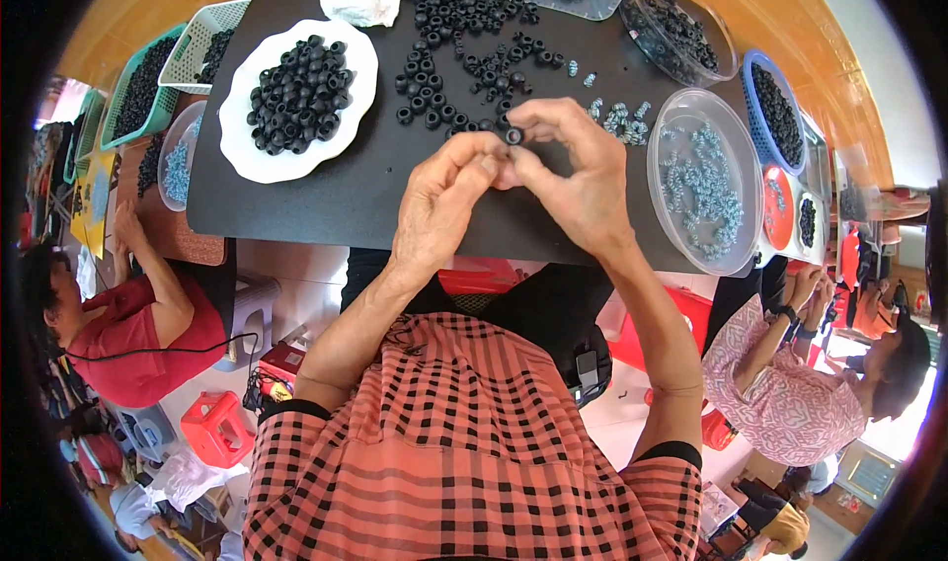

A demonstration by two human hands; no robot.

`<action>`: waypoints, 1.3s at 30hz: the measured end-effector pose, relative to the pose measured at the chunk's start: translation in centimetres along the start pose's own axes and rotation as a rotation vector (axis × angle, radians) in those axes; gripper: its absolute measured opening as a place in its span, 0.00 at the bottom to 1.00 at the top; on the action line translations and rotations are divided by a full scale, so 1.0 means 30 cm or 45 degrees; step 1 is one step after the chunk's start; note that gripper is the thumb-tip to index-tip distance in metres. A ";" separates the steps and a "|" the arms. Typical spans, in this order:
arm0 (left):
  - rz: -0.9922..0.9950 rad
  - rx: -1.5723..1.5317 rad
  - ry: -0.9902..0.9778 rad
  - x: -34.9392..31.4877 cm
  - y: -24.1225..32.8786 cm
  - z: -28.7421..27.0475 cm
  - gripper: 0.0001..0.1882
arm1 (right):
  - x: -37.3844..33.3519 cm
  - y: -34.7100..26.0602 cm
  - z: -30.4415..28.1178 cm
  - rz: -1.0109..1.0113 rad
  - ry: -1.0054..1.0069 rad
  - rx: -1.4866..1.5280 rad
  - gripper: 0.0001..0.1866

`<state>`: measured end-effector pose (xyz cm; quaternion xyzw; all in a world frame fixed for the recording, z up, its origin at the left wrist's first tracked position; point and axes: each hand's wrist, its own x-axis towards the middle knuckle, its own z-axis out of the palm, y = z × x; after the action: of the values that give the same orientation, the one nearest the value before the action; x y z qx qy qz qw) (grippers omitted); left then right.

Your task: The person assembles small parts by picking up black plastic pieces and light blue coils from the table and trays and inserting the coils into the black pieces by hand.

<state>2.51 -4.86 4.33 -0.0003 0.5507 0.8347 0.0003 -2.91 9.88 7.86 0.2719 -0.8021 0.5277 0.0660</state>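
Over the front part of the dark table (306, 205), my two hands meet at the fingertips. My right hand (585, 186) pinches a round black piece with a hole (513, 136) between thumb and forefinger. Closed beside it, my left hand (436, 198) has its thumb and fingers pressed together; whatever it pinches is hidden. Just beyond my fingers lie loose black pieces (425, 92) of the same kind. To the left, a white scalloped plate (237, 131) bears a heap of them. A clear round tub (660, 186) on the right contains small blue-and-silver pieces (706, 191).
Several blue-and-silver pieces (627, 124) lie left of the tub. A white cloth (361, 3) rests at the back, near a clear tray (602, 3). Another clear tub (726, 52) and a blue basket (755, 117) hold black pieces. People sit at left (148, 334) and right (790, 393).
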 end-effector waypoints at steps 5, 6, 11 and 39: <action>-0.029 -0.151 0.050 0.007 -0.002 0.007 0.08 | -0.069 0.013 0.049 0.011 0.099 0.222 0.14; -0.017 -0.145 0.038 0.006 0.002 0.008 0.08 | -0.077 0.017 0.054 0.047 0.119 0.291 0.13; -0.009 -0.054 0.007 0.005 -0.013 -0.014 0.07 | -0.089 0.014 0.051 0.003 0.156 0.233 0.12; 0.019 0.053 0.011 -0.016 -0.002 -0.009 0.09 | -0.109 0.030 0.050 -0.036 0.187 0.299 0.06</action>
<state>2.98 -5.09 4.15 0.0003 0.5679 0.8231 -0.0084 -0.32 10.02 5.18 0.2494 -0.7240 0.6353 0.0997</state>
